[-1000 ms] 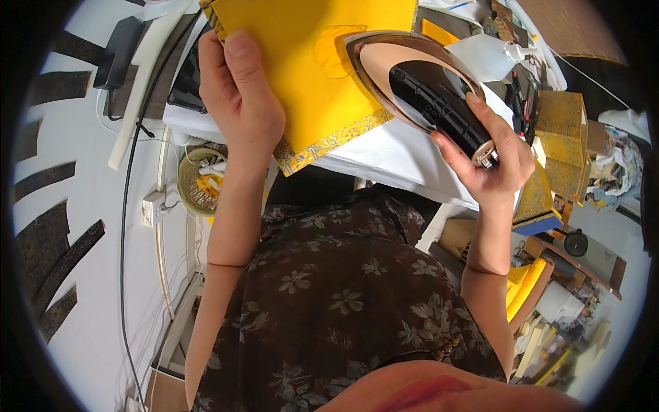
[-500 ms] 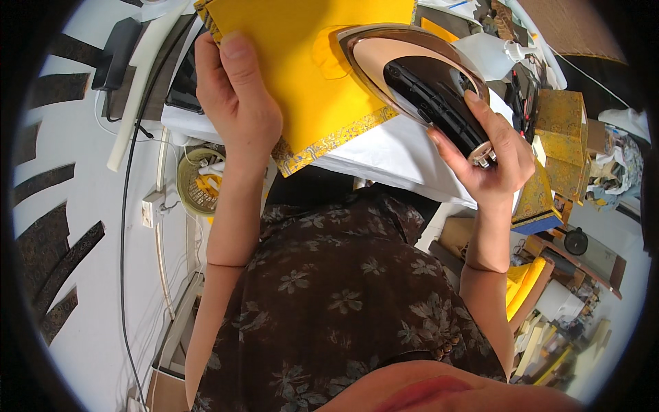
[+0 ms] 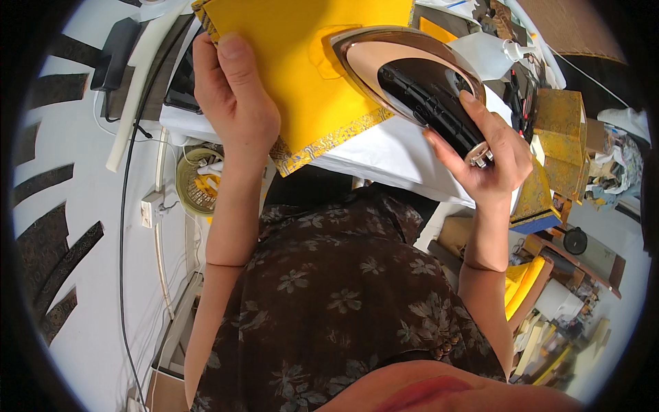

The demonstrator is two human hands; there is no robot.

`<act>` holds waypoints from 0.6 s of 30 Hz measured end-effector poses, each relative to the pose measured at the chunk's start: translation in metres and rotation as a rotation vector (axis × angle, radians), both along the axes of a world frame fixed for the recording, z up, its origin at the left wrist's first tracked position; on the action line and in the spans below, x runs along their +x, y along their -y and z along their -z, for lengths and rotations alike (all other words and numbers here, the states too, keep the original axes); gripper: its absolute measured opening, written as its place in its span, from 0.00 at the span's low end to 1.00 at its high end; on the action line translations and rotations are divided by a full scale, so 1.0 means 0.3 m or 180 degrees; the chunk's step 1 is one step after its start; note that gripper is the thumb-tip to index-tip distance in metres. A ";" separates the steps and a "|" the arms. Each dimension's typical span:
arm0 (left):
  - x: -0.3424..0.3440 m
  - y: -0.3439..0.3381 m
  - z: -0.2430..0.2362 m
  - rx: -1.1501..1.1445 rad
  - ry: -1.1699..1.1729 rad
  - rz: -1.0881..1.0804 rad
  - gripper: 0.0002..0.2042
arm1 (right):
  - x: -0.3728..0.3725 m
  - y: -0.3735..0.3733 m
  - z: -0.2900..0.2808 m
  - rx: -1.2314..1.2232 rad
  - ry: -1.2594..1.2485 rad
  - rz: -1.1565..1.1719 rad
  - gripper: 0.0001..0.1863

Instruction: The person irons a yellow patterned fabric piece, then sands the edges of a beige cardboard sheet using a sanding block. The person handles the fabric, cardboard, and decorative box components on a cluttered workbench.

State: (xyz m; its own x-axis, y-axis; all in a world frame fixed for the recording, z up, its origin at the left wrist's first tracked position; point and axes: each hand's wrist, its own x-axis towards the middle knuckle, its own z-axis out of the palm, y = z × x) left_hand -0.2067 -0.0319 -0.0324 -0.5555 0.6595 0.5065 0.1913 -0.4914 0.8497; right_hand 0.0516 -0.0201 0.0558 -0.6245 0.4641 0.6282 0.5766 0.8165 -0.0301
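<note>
Iron [image 3: 412,86] overlaps yellow panel [image 3: 281,69] at upper centre, contact unclear. Right hand [image 3: 500,156] grasps iron's rear, presumably away from heat; left hand [image 3: 240,103] pinches panel's left edge, likely steadying it.

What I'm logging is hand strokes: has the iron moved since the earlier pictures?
Yes, slightly: judged against the white bottle, the iron has shifted left, its tip now farther left over the yellow panel.
</note>
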 end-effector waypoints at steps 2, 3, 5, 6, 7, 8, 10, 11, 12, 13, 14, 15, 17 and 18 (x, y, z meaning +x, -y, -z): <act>-0.001 0.003 0.004 -0.0034 -0.0043 -0.0022 0.16 | -0.002 0.000 -0.001 -0.0032 0.0044 0.0037 0.30; 0.000 0.006 0.003 -0.0070 -0.0011 -0.0006 0.16 | -0.001 0.000 -0.003 -0.0054 0.0080 0.0048 0.30; 0.000 0.010 -0.003 -0.0096 0.0038 -0.0005 0.16 | 0.001 0.003 -0.007 -0.0093 0.0137 0.0033 0.30; 0.003 0.010 -0.007 -0.0094 0.0065 -0.0009 0.16 | 0.003 0.006 -0.010 -0.0114 0.0166 0.0014 0.30; 0.007 0.007 -0.010 -0.0091 0.0096 0.0011 0.16 | 0.008 0.014 -0.013 -0.0181 0.0167 0.0094 0.29; 0.006 0.005 -0.010 -0.0063 0.0095 0.0031 0.15 | 0.014 0.022 -0.014 -0.0248 0.0168 0.0173 0.28; 0.003 0.004 -0.006 -0.0011 0.0087 0.0062 0.15 | 0.011 0.025 -0.015 -0.0314 0.0121 0.0263 0.28; 0.004 0.005 -0.005 -0.0013 0.0077 0.0059 0.15 | 0.000 0.020 -0.017 -0.0315 0.0073 0.0275 0.28; 0.005 0.006 -0.004 -0.0016 0.0067 0.0056 0.15 | -0.006 0.017 -0.017 -0.0315 0.0024 0.0287 0.28; 0.003 0.005 -0.004 -0.0017 0.0059 0.0050 0.15 | -0.003 0.014 -0.010 -0.0275 0.0025 0.0260 0.29; 0.004 0.004 -0.006 -0.0019 0.0077 0.0047 0.15 | -0.004 0.013 -0.010 -0.0234 0.0046 0.0195 0.29; 0.006 0.003 -0.008 -0.0022 0.0094 0.0043 0.15 | -0.006 0.012 -0.010 -0.0192 0.0066 0.0131 0.29; 0.008 0.001 -0.008 -0.0007 0.0084 0.0039 0.15 | -0.009 0.005 -0.007 -0.0099 -0.0011 0.0007 0.30; 0.006 0.000 -0.007 0.0008 0.0053 0.0029 0.15 | -0.014 -0.004 -0.004 -0.0052 -0.0110 -0.0070 0.30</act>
